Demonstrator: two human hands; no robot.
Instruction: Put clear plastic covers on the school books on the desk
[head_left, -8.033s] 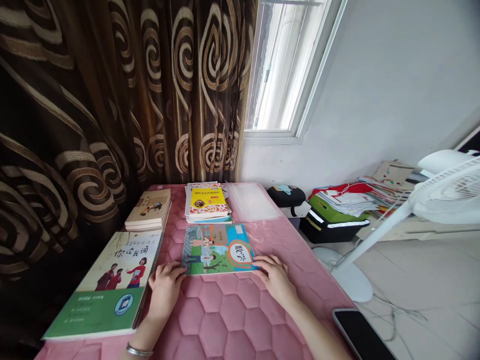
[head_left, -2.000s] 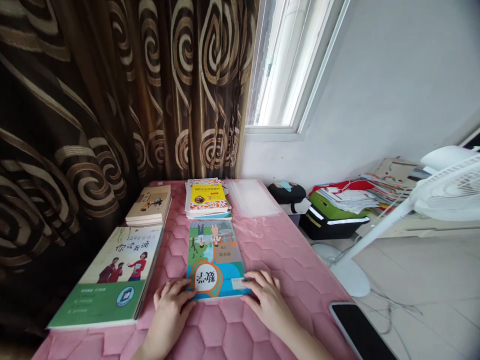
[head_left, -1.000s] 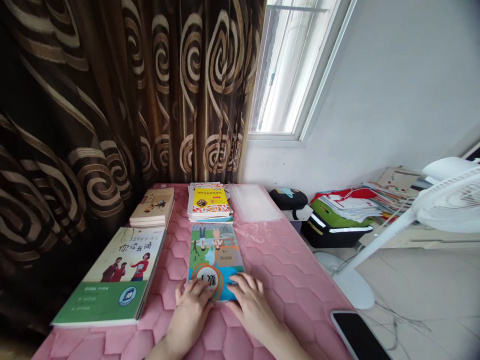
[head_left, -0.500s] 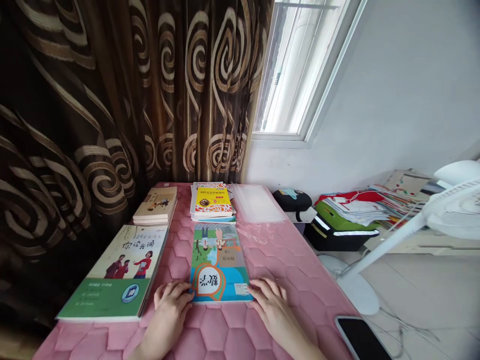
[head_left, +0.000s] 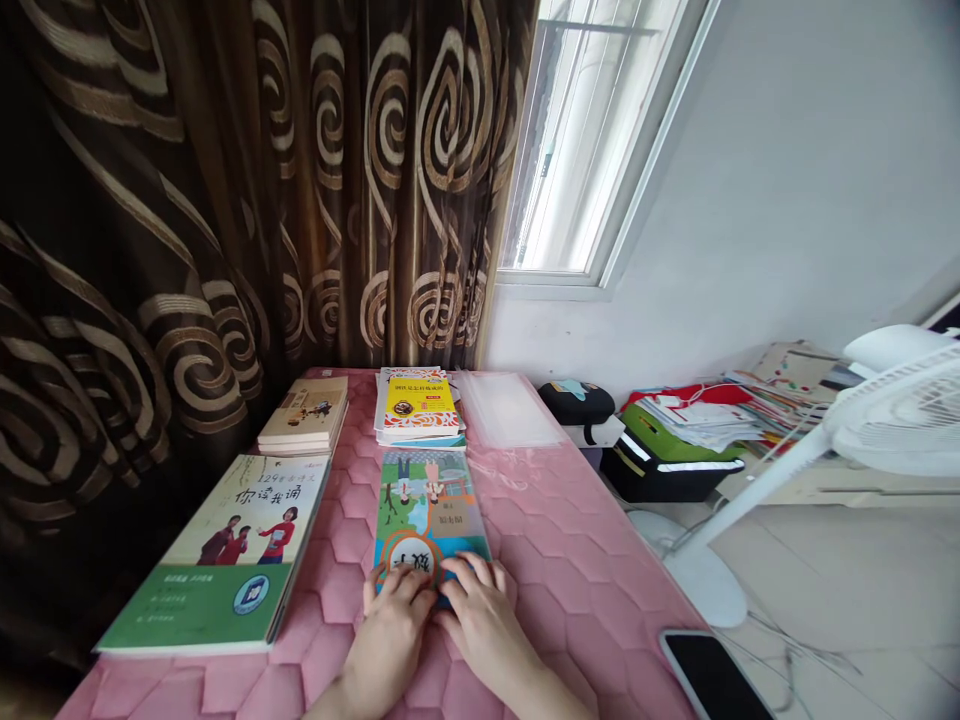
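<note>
Two bare hands rest side by side, close together, on the near end of a maths textbook, their fingers loosely bent over its cover rather than closed around it. The left hand covers part of the round title badge; the right hand lies just beside it, near the corner with the blue band. Whether the thumbs press the book's near edge cannot be told. The maths textbook lies flat on the pink quilted cover, its picture upside down to the wearer.

Just beyond its far edge sits a stack of books with a yellow-fronted one on top, and right of that, clear plastic sheets. To the left lies a large green-and-cream book pile, with small tan books behind it. A dark-screened phone rests at the near right edge. Farther out stand a white fan, a black-and-green box, a patterned curtain and a window.
</note>
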